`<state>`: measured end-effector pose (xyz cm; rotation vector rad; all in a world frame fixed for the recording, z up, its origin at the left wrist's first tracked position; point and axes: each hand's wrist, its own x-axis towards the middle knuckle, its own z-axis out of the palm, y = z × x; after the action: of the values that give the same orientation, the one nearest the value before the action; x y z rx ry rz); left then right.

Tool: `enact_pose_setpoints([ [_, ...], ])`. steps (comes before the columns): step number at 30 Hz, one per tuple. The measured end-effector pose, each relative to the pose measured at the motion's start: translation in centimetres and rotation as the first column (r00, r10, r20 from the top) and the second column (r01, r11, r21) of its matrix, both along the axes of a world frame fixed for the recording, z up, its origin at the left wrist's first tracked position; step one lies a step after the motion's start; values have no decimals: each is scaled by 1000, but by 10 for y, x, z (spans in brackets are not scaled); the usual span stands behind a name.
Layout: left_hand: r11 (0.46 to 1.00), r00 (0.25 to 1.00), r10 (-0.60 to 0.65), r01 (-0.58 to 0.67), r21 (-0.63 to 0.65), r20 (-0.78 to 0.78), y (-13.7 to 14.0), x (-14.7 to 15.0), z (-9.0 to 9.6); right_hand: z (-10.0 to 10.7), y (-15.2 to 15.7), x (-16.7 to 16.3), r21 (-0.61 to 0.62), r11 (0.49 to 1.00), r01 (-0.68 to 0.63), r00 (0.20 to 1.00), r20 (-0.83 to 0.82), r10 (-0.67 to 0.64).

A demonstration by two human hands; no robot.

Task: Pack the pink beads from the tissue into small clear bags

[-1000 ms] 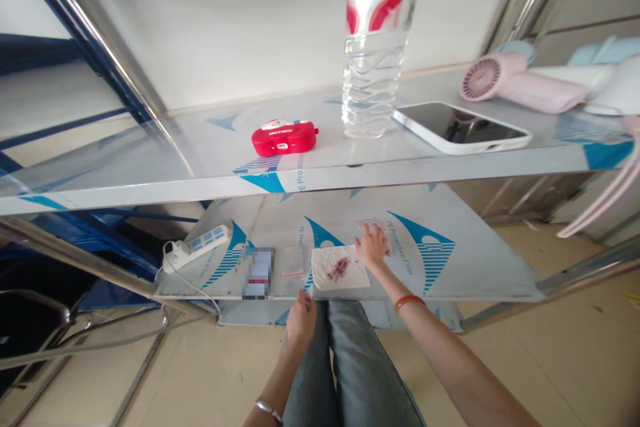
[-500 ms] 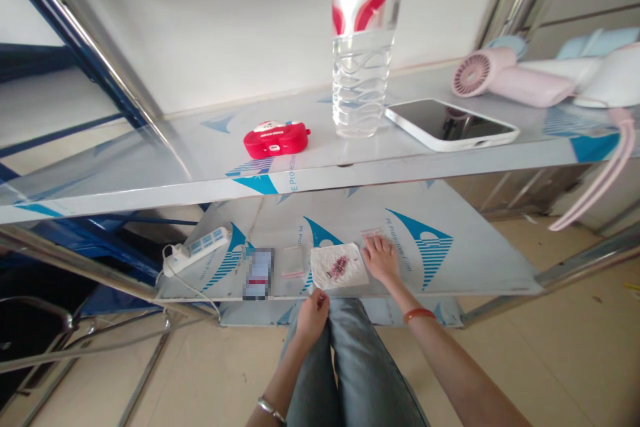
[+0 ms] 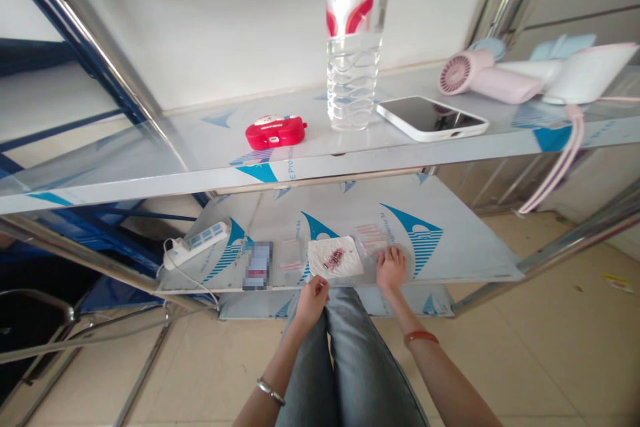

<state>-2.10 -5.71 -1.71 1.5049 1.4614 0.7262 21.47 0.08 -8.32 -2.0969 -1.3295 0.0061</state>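
On the lower shelf a white tissue (image 3: 317,250) lies spread out, with a small heap of dark red and pink beads or bits (image 3: 335,259) on it. My left hand (image 3: 313,299) is closed at the tissue's front edge; its fingertips are pinched, and anything between them is too small to make out. To the right of the tissue are several small clear zip bags (image 3: 369,237) with pink-red strips. My right hand (image 3: 392,269) rests at their near right edge, fingers laid down and slightly bent. Another clear bag (image 3: 291,255) lies left of the tissue.
A phone (image 3: 259,265) and a white power strip (image 3: 197,247) lie on the left of the lower shelf (image 3: 470,257). The upper shelf (image 3: 200,173) holds a red earphone case (image 3: 276,135), a water bottle (image 3: 353,73), a white phone (image 3: 431,119) and a pink handheld fan (image 3: 505,83).
My right hand has drawn back toward the front edge and slightly right, uncovering more of the clear bags. My left hand stays closed by the tissue. The view has shifted slightly.
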Motion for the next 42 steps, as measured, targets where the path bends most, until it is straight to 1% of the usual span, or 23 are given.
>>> enact_pose_setpoints([
  [3, 1000, 1000, 0, -1, 23, 16, -1, -1, 12, 2, -2, 4, 108, 994, 18, 998, -64, -11],
  [6, 993, 1000, 25, -26, 118, 11, -1, 2, 27, 15, -5, 2, 241, 970, 38, 986, -167, 2],
  [8, 984, 998, 50, -54, 168, 28, 1, 5, 39, 28, -12, -8, 346, 938, 7, 963, -255, 87],
  [10, 981, 994, 69, -82, 176, 80, 4, 10, 50, 41, -25, -26, 408, 909, -86, 920, -319, 229],
  [12, 986, 988, 48, -70, 152, 144, 7, 13, 62, 52, -40, -49, 412, 874, -256, 839, -354, 413],
  [13, 990, 985, 22, -45, 131, 172, 9, 14, 66, 56, -47, -61, 416, 846, -332, 787, -373, 492],
  [14, 994, 980, -14, -6, 105, 196, 9, 13, 71, 59, -54, -72, 422, 821, -385, 741, -389, 548],
  [16, 996, 970, -85, 74, 56, 228, 9, 9, 77, 62, -64, -90, 428, 791, -437, 681, -418, 602],
  [18, 994, 965, -111, 104, 40, 236, 6, 2, 80, 64, -70, -101, 422, 783, -456, 653, -439, 617],
  [22, 996, 973, -90, 86, 30, 211, 1, -11, 83, 69, -72, -110, 391, 761, -519, 641, -411, 648],
  [25, 987, 967, -157, 161, -3, 201, 2, -17, 88, 77, -73, -111, 384, 729, -566, 628, -372, 684],
  [27, 968, 953, -238, 247, -30, 187, 2, -18, 90, 84, -75, -112, 393, 736, -551, 646, -357, 675],
  [28, 961, 948, -265, 275, -35, 175, 3, -18, 90, 86, -76, -113, 403, 762, -507, 680, -356, 641],
  [30, 960, 949, -270, 278, -27, 160, 2, -17, 90, 90, -78, -116, 427, 833, -353, 759, -390, 521],
  [31, 964, 952, -258, 264, -18, 164, 1, -16, 90, 92, -80, -118, 427, 860, -278, 770, -437, 466],
  [32, 967, 952, -250, 256, -10, 177, 0, -14, 90, 94, -81, -121, 411, 879, -243, 741, -506, 441],
  [33, 965, 946, -255, 262, -10, 198, -2, -13, 90, 95, -82, -123, 377, 889, -260, 663, -600, 448],
  [34, 960, 937, -268, 279, -17, 223, -3, -12, 91, 98, -82, -126, 336, 885, -321, 537, -706, 462],
  [36, 945, 912, -306, 327, -32, 274, -6, -12, 94, 104, -84, -129, 277, 840, -466, 221, -883, 414],
  [37, 937, 898, -324, 349, -34, 298, -7, -13, 97, 108, -85, -131, 270, 815, -513, 79, -930, 358],
  [38, 929, 885, -341, 370, -34, 318, -7, -15, 99, 112, -85, -131, 273, 793, -544, -37, -952, 303],
  [40, 914, 862, -375, 405, -18, 342, -8, -22, 105, 121, -85, -132, 296, 745, -597, -197, -955, 222],
  [42, 899, 843, -411, 437, 3, 347, -8, -31, 108, 128, -84, -131, 318, 685, -656, -287, -944, 163],
])
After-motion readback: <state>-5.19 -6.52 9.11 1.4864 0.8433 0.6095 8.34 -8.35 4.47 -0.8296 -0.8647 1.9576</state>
